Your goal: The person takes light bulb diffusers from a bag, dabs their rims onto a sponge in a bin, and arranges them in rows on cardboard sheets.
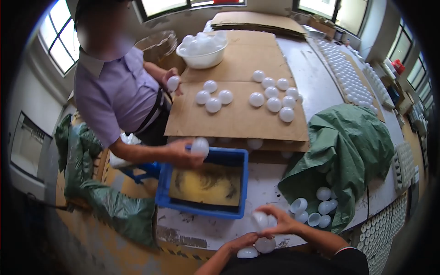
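White domes (247, 253) by near edge of worktop (268, 178), beside left hand (246, 240) | left grip: can't tell | right hand (283, 222): pinching round white piece (260, 221), past left hand, near right corner of blue tub (244, 183)

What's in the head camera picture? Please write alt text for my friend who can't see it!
A person's right hand holds at least one white dome close to the left hand, near a blue bin with yellowish stuff inside. A co-worker beside the bin holds two more; other domes lie on cardboard and by a green sack.
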A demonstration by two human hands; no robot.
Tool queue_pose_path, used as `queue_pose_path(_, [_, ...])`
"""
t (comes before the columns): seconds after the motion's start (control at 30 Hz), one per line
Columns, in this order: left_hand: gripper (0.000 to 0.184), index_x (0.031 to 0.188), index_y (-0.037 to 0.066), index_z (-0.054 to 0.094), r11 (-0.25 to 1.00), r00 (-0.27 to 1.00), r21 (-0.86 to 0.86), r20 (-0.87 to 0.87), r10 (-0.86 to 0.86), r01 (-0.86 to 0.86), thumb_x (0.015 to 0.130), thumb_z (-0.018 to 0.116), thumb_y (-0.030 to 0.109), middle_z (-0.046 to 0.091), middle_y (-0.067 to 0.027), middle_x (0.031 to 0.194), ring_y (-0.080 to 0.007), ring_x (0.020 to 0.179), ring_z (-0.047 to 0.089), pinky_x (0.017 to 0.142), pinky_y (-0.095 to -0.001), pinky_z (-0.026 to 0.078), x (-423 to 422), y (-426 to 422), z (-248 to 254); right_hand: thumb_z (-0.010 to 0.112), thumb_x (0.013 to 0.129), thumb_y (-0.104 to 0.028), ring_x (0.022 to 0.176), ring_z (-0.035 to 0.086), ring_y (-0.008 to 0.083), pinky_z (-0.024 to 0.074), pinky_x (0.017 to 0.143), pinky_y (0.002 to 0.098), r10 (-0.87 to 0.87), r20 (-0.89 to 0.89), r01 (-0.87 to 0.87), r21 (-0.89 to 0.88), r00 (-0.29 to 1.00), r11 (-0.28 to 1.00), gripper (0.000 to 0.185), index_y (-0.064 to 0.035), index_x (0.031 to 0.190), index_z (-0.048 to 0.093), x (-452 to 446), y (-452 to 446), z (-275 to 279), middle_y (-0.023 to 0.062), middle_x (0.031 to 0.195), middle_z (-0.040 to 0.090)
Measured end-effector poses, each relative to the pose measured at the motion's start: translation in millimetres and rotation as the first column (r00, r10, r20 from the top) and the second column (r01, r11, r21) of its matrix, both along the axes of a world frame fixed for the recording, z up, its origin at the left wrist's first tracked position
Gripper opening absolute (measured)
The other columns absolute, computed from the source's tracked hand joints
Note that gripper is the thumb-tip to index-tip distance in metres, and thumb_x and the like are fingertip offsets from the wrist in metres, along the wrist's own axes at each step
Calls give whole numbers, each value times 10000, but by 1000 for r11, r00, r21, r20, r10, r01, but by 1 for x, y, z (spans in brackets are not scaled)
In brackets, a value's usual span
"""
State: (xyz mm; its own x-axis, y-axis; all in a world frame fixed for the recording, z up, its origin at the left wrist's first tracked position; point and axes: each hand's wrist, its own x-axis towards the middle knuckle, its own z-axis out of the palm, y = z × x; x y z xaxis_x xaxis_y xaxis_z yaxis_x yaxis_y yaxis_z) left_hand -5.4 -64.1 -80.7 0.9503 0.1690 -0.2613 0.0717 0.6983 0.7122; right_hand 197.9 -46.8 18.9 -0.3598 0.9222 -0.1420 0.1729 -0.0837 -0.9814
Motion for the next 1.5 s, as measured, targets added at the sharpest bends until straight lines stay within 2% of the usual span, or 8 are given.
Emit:
queue_pose_path(0.37, [716,1366,69,315,989,995,-111,-16,98,-99,807,663,348,413,-115,1298,-196,1188,407,986,-303,336,-22,19,26,692,694,-199,876,513,276,441,748,353,55,805,-682,461,590,567,466,-87,1125,556,-124,159,-96,88,958,539])
queue_pose_path(0.67, [530,1276,90,492,970,973,-145,-151,174,-196,819,642,313,510,-137,1225,-259,1133,483,968,-361,389,-24,14,33,713,637,-139,978,500,296,429,850,376,-286,511,-206,707,811,677,554,-98,1156,523,-50,178,5,108,1116,539])
queue_pose_path(0.8, [661,1337,65,405,985,968,55,-182,170,-163,809,645,384,545,-115,1169,-210,1091,507,945,-333,400,-23,5,37,694,649,-108,1082,473,302,408,898,371,-493,679,-75,625,544,777,555,-105,1173,510,52,219,8,123,1174,523])
queue_pose_path(1.0, [556,1292,63,449,887,865,-79,-273,421,-456,846,609,353,552,-131,1157,-223,1003,576,807,-340,502,3,16,23,645,694,-59,1096,471,326,400,901,395,-751,414,29,867,514,497,525,-121,1196,508,60,235,20,152,1192,507])
queue_pose_path(1.07, [509,1264,44,462,769,751,284,-196,631,-572,880,556,365,562,-140,1141,-238,938,603,710,-347,537,11,18,56,639,717,-65,1107,479,330,396,906,402,-491,406,49,731,771,681,500,-112,1198,510,44,186,24,153,1173,522])
queue_pose_path(1.17, [608,1367,85,295,766,802,-237,-181,570,-598,904,468,440,512,-113,1216,-213,1032,564,791,-321,503,8,14,49,684,786,-204,1111,496,336,400,947,419,232,157,-268,271,960,924,447,-110,1202,548,24,90,15,133,1201,539])
queue_pose_path(1.27, [532,1367,107,293,588,697,-455,-112,708,-669,945,389,417,519,-93,1187,-174,971,576,771,-308,506,15,-6,19,770,686,-243,1127,481,358,401,941,418,218,233,-286,319,948,904,638,-57,1238,511,2,20,2,198,1218,501])
queue_pose_path(1.5, [609,1345,123,329,560,558,77,-54,828,-825,871,586,405,493,-33,1148,-101,911,540,714,-246,494,15,-8,45,772,694,-100,1129,501,253,418,940,349,101,233,-162,262,967,951,641,-16,1252,467,-25,2,19,155,1181,540])
